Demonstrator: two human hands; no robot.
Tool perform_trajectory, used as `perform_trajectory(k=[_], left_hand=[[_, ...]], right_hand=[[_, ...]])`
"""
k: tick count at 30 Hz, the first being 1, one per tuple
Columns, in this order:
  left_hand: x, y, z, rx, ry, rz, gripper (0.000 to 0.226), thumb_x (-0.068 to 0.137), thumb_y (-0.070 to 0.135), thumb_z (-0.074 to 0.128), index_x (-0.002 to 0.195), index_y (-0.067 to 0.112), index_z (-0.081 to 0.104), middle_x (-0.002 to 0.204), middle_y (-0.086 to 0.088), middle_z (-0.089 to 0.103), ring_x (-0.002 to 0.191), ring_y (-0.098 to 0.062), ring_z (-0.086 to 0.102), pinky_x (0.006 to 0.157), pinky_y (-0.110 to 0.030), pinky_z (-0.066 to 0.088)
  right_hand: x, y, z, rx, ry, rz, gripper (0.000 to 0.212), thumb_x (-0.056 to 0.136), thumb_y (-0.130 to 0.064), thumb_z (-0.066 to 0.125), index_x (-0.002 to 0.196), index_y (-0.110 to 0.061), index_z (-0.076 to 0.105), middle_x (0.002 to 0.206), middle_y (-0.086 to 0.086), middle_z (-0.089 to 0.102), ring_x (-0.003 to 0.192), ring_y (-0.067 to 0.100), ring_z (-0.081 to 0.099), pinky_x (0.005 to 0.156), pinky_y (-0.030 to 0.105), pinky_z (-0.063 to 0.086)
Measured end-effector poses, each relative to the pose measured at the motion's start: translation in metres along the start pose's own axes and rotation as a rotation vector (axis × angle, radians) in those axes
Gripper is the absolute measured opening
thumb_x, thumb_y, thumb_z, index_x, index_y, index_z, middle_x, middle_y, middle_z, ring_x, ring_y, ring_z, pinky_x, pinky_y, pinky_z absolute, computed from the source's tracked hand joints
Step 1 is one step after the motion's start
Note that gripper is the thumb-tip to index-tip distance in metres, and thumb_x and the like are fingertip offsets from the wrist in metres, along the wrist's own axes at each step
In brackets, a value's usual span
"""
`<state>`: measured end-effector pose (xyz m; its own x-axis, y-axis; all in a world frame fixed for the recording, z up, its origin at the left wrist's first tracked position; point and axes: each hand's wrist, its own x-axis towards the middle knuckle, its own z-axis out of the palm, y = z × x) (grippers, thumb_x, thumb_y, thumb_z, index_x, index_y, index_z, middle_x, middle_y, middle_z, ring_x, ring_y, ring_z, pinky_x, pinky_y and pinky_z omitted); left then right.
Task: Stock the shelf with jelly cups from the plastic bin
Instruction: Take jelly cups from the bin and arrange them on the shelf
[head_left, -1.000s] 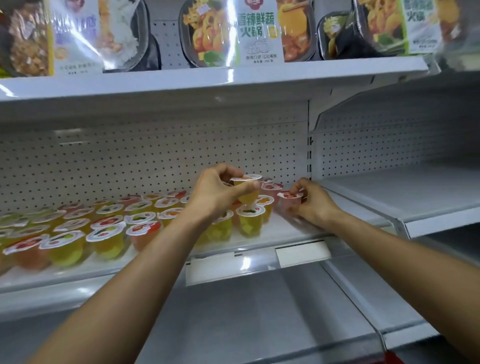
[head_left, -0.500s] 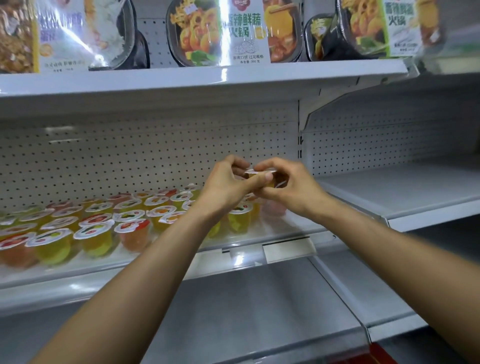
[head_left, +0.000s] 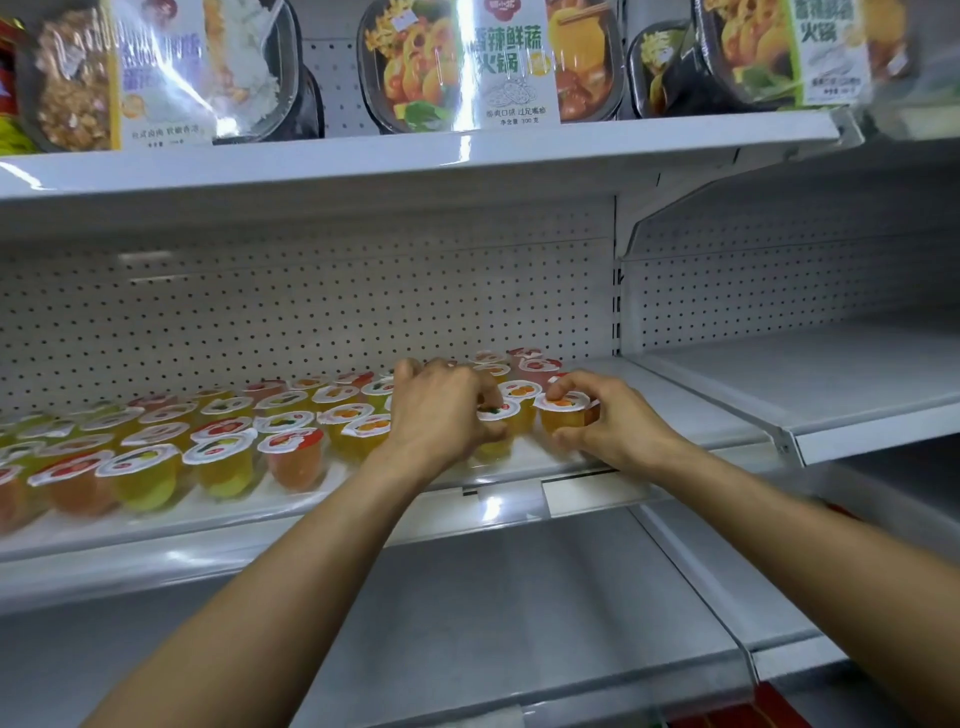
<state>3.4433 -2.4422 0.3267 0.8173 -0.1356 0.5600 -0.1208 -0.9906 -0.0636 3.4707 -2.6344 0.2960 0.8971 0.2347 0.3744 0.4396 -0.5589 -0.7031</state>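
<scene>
Cup (head_left: 563, 418) lowered onto shelf's (head_left: 675, 410) bare end, right fingers (head_left: 570, 382) gripping, left fingers (head_left: 485, 388) pinching neighbour (head_left: 503, 413)

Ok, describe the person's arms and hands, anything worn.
The left forearm and right forearm are bare to the frame edge, no sleeves in view. The left hand and right hand wear no gloves; no watch, ring or bracelet shows.
</scene>
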Motion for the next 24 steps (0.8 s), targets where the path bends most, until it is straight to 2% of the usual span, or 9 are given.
perform_trajectory(k=[3, 6, 9, 12, 15, 18, 20, 22, 24], left_hand=[[-0.002, -0.001, -0.001, -0.035, -0.016, -0.005, 0.032, 0.077, 0.05, 0.072, 0.105, 0.036, 0.067, 0.107, 0.012, 0.068, 0.108, -0.014, 0.054, 0.095, -0.036, 0.026], [-0.002, -0.002, -0.001, -0.043, -0.03, 0.001, 0.031, 0.078, 0.047, 0.072, 0.106, 0.035, 0.066, 0.108, 0.012, 0.068, 0.108, -0.015, 0.055, 0.093, -0.036, 0.027], [-0.003, -0.001, -0.001, -0.048, -0.048, 0.005, 0.033, 0.078, 0.048, 0.071, 0.108, 0.035, 0.064, 0.112, 0.011, 0.067, 0.11, -0.016, 0.055, 0.095, -0.038, 0.028], [-0.01, 0.001, -0.006, -0.081, -0.022, 0.005, 0.043, 0.079, 0.053, 0.069, 0.117, 0.034, 0.061, 0.123, 0.011, 0.063, 0.117, -0.017, 0.053, 0.1, -0.039, 0.029], [-0.03, 0.004, -0.014, -0.166, 0.068, 0.018, 0.041, 0.083, 0.052, 0.065, 0.119, 0.033, 0.061, 0.125, 0.011, 0.062, 0.119, -0.015, 0.052, 0.099, -0.037, 0.032], [-0.061, 0.005, -0.022, -0.339, 0.177, 0.048, 0.039, 0.084, 0.046, 0.067, 0.119, 0.031, 0.061, 0.121, 0.012, 0.061, 0.105, -0.011, 0.058, 0.092, -0.035, 0.044], [-0.091, 0.005, -0.027, -0.457, 0.245, 0.057, 0.04, 0.085, 0.041, 0.069, 0.122, 0.03, 0.058, 0.119, 0.013, 0.058, 0.091, -0.007, 0.06, 0.082, -0.035, 0.05], [-0.123, 0.004, -0.031, -0.481, 0.285, 0.045, 0.041, 0.085, 0.043, 0.067, 0.123, 0.033, 0.053, 0.113, 0.016, 0.056, 0.084, -0.005, 0.06, 0.074, -0.035, 0.053], [-0.154, 0.0, -0.033, -0.468, 0.264, -0.003, 0.041, 0.085, 0.048, 0.063, 0.123, 0.036, 0.051, 0.109, 0.019, 0.055, 0.082, -0.003, 0.06, 0.071, -0.034, 0.053]], right_hand=[[-0.001, -0.001, -0.001, -0.018, -0.011, 0.002, 0.035, 0.08, -0.009, 0.074, 0.101, -0.031, 0.059, 0.114, 0.002, 0.058, 0.073, 0.008, 0.055, 0.046, 0.006, 0.037], [0.0, -0.002, 0.0, -0.045, -0.01, -0.003, 0.035, 0.078, -0.01, 0.075, 0.1, -0.033, 0.059, 0.113, 0.003, 0.06, 0.074, 0.011, 0.057, 0.054, 0.013, 0.041], [-0.002, -0.006, -0.001, -0.138, -0.002, -0.009, 0.035, 0.079, -0.018, 0.075, 0.105, -0.037, 0.058, 0.124, 0.003, 0.05, 0.096, 0.018, 0.057, 0.076, 0.024, 0.045], [-0.014, -0.01, -0.005, -0.283, 0.048, -0.048, 0.042, 0.085, -0.028, 0.068, 0.124, -0.034, 0.054, 0.129, 0.003, 0.045, 0.12, 0.019, 0.044, 0.095, 0.03, 0.041], [-0.034, -0.016, -0.008, -0.382, 0.124, -0.097, 0.047, 0.088, -0.033, 0.062, 0.133, -0.033, 0.047, 0.133, -0.001, 0.044, 0.127, 0.017, 0.037, 0.095, 0.033, 0.039], [-0.061, -0.02, -0.008, -0.401, 0.168, -0.191, 0.045, 0.089, -0.036, 0.06, 0.132, -0.033, 0.047, 0.131, -0.006, 0.047, 0.122, 0.014, 0.043, 0.088, 0.031, 0.041], [-0.084, -0.022, -0.007, -0.381, 0.18, -0.28, 0.04, 0.09, -0.039, 0.059, 0.128, -0.035, 0.049, 0.125, -0.013, 0.051, 0.108, 0.009, 0.053, 0.083, 0.031, 0.046], [-0.107, -0.023, -0.003, -0.354, 0.158, -0.342, 0.036, 0.09, -0.04, 0.058, 0.125, -0.037, 0.049, 0.118, -0.019, 0.052, 0.091, 0.003, 0.056, 0.077, 0.033, 0.05], [-0.128, -0.025, 0.002, -0.358, 0.124, -0.374, 0.035, 0.091, -0.04, 0.057, 0.124, -0.038, 0.047, 0.113, -0.021, 0.053, 0.082, 0.002, 0.057, 0.072, 0.033, 0.051]])
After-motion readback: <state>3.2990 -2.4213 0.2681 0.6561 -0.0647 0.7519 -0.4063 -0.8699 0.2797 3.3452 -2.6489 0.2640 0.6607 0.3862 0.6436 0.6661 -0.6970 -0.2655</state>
